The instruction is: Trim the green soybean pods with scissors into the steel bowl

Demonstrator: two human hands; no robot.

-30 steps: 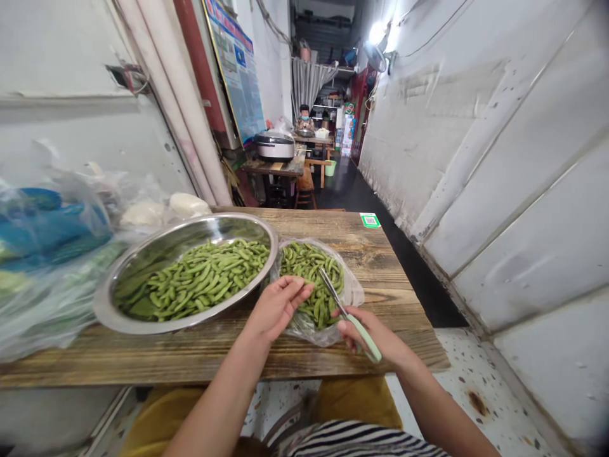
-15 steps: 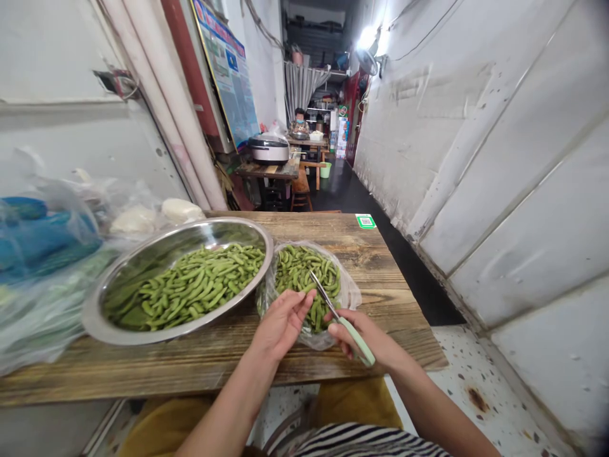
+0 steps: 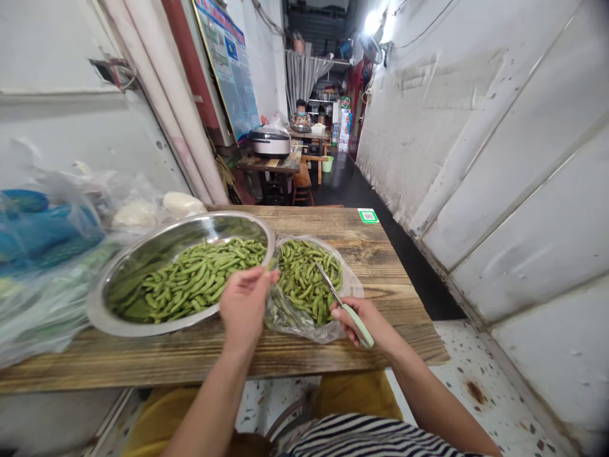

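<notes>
Okay, edamame pods in clear plastic bag, centre; steel basin with more at bag's 9 o'clock. Left hand, bag's 8 o'clock, fingertips pinching one blurred pod. Right hand, 4 o'clock, fingers wrapped round green-handled scissors. QR-code sticker, 1 o'clock.

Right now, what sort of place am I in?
Likely a small eatery: a QR-code sticker on the wooden table, what looks like a rice cooker on another table, and a metal basin of green pods.
</notes>
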